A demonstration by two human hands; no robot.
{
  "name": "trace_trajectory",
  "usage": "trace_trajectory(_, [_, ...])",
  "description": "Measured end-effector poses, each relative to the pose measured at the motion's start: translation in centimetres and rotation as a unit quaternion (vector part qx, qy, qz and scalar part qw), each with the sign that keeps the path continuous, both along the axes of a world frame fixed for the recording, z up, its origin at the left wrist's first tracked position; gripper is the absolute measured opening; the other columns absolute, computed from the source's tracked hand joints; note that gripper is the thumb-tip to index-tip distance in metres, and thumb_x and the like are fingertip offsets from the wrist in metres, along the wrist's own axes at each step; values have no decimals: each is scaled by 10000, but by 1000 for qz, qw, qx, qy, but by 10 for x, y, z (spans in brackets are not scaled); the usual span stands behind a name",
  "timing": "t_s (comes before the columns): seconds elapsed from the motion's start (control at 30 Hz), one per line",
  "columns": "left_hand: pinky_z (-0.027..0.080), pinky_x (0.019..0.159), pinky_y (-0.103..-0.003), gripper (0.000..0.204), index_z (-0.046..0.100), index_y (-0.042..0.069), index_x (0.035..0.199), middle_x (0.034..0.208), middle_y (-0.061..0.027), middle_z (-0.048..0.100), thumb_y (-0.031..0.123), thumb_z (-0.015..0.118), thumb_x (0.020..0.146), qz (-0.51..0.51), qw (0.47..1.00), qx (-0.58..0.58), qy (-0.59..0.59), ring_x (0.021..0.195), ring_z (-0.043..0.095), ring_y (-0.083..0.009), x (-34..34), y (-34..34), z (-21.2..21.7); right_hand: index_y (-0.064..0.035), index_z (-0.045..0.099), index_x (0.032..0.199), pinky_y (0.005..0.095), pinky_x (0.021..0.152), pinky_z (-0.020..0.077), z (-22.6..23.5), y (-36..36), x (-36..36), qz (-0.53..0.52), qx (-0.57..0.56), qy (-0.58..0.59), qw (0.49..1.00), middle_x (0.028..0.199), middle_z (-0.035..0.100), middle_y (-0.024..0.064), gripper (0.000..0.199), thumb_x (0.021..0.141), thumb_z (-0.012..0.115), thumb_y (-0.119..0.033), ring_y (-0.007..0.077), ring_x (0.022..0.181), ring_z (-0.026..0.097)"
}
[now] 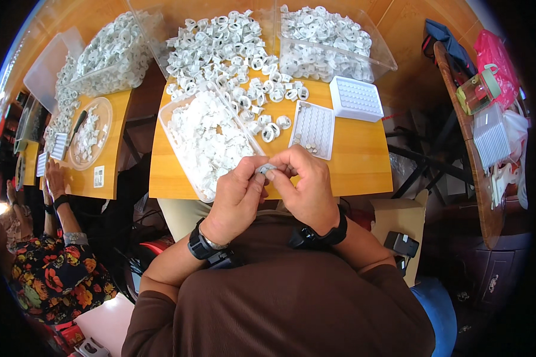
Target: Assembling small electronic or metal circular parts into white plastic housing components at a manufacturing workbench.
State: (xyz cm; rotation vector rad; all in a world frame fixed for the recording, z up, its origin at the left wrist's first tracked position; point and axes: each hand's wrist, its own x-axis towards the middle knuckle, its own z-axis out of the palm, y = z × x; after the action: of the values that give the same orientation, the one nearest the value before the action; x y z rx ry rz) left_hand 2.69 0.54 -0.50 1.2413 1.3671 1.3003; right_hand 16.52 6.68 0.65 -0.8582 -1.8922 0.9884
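Note:
Close to the table's front edge, my left hand (238,193) and my right hand (307,187) meet, fingertips pinched on one small light-grey plastic part (265,169). My fingers cover most of it, so its exact shape is hidden. Left of my hands stands a clear plastic bin (190,184) full of small white plastic pieces (205,134). Just beyond my right hand lies a white tray (321,122) with rows of small pockets; several small round metallic pieces (308,149) sit at its near end. Loose white ring-shaped parts (271,132) are scattered past the bin.
A stack of white pocketed trays (356,98) stands at the table's right. Clear tubs (363,56) heaped with white parts line the back. On the left, another person's hand (55,178) rests at a neighbouring table (104,184). A wooden side table (488,220) holds bags and a jug.

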Motion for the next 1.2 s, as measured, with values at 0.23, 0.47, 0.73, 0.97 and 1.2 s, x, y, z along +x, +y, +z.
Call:
trace_trajectory(0.23, [480,549,-243,240,540,21,1136,724,-42,586,-28,450,918,-11,999,22,26,597,566,-94,-1,-2,-3,23,586,862,259,606,482,0,-3,0,-11,38,0,999,730,606,83,91,799,652,35,134,660,600])
trace_trajectory(0.47, [485,581,-209,345,483,-4,1266,826,-36,582,-24,414,928,-27,972,-72,-224,642,557,-83,-6,0,-7,-6,633,945,321,598,494,0,6,2,17,50,-13,999,758,618,128,147,798,639,-4,259,674,623])
trace_trajectory(0.73, [487,588,-215,352,540,-21,1239,799,-49,592,-24,433,904,-21,991,-100,-84,631,557,-81,-6,-1,-6,-35,571,857,394,562,474,-2,6,3,11,169,-124,978,702,584,123,129,759,652,-61,300,641,593])
trace_trajectory(0.97, [471,576,-265,332,556,-33,1199,784,-104,602,-45,451,884,-22,997,-17,71,631,573,-150,-5,-3,-4,-34,528,775,399,549,472,-3,1,0,-13,181,-141,973,668,563,122,132,733,648,-66,299,616,583])
trace_trajectory(1.2, [452,518,-205,356,553,-13,1238,740,-18,598,-26,411,912,-31,996,-49,70,581,524,-51,-3,-4,-3,-34,523,743,393,529,463,-10,4,0,-30,190,-116,974,637,557,121,110,734,633,-40,304,588,578])
